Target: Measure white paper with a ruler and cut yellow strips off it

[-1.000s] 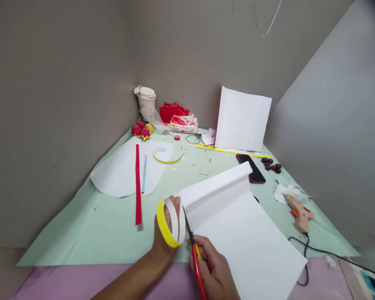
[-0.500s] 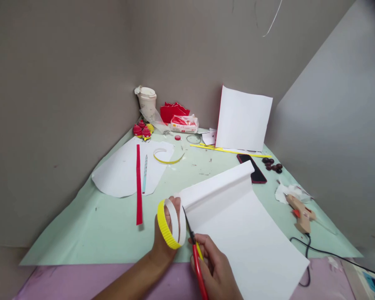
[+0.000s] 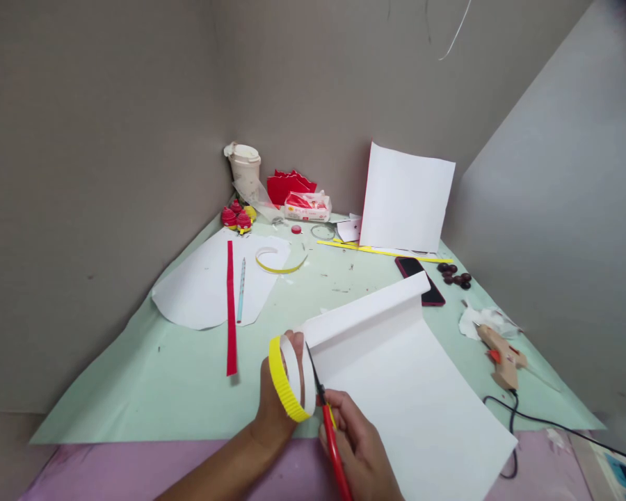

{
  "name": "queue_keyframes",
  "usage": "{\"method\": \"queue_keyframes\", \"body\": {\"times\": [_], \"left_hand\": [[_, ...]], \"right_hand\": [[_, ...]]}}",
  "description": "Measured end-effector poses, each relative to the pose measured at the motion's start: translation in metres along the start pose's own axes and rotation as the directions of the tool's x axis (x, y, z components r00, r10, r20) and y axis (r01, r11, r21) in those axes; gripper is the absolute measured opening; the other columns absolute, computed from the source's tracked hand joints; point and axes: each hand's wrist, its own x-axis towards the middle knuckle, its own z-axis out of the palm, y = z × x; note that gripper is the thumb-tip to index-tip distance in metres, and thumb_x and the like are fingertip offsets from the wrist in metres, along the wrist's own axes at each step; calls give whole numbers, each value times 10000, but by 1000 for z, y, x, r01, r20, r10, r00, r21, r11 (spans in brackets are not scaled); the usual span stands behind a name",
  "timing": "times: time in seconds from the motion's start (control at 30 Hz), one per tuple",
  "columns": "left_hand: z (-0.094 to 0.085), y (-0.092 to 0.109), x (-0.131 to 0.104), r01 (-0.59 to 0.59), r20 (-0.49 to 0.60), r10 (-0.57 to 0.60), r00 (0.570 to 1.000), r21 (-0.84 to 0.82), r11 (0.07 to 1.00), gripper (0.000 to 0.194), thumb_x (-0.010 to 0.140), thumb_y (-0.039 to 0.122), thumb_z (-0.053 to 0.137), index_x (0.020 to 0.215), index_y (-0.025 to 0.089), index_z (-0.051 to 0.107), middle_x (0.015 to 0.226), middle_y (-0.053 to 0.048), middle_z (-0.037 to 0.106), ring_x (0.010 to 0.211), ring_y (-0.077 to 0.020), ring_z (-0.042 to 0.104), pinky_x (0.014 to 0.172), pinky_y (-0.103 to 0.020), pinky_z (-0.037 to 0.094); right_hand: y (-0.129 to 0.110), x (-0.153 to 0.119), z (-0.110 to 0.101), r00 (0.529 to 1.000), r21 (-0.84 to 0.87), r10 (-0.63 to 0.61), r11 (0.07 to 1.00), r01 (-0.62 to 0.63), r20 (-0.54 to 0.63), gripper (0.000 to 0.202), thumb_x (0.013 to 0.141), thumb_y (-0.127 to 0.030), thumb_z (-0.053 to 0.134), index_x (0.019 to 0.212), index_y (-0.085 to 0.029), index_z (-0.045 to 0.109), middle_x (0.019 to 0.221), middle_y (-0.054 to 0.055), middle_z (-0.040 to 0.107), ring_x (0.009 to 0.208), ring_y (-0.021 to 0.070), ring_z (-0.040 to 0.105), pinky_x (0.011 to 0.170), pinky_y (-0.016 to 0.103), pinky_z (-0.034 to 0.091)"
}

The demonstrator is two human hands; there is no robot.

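Scissors: right in at the white sheet, dark blades up against its left edge, red handles toward us.
Right hand: over the sheet's near left part, fingers wrapped snugly round the scissor handles.
Left hand: at the sheet's far left corner, fingers closed on the paper, partly screened by the yellow loop.
Loop: just left of the sheet, ridged yellow outside, white inside.
Phone: beyond the sheet, partly covered by its curled far edge.
Glue gun: out to the sheet's right.
Red strip: well left of the sheet, pencil beside it.
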Motion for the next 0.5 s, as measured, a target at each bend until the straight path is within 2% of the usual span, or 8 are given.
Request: {"method": "queue_keyframes", "body": {"times": [0.07,0.2,0.37,0.5], "left_hand": [[0,4,0,9,11,-9,1000,0,1000,469,906,641,444,650,254,375,566,61,344,518,-138,366,500,-279,333],[-3,12,2,-68,-22,69,997,44,997,474,907,629,443,630,253,370,556,59,338,511,-136,362,492,-273,332],[-3,10,6,-23,-38,23,999,5,1000,466,910,600,460,624,255,331,560,69,311,509,-125,350,478,-262,330],[-1,4,5,-44,-10,44,999,7,999,399,933,527,472,668,249,363,594,71,332,538,-125,369,511,-262,339]], "right_hand": [[-1,0,0,1000,-2,13,1000,-13,2,425,891,-587,599,1020,-184,639,666,-44,502,567,114,409,551,215,355],[-5,0,0,999,-24,45,999,-45,-26,386,869,-555,636,989,-189,654,636,-57,458,552,113,385,527,210,345],[1,0,0,999,-33,16,999,-17,-33,438,863,-588,618,1014,-180,664,662,-33,530,566,119,420,532,216,358],[10,0,-1,1000,2,-23,1000,23,-15,472,886,-609,588,1050,-173,662,722,2,599,619,134,468,543,220,363]]}}
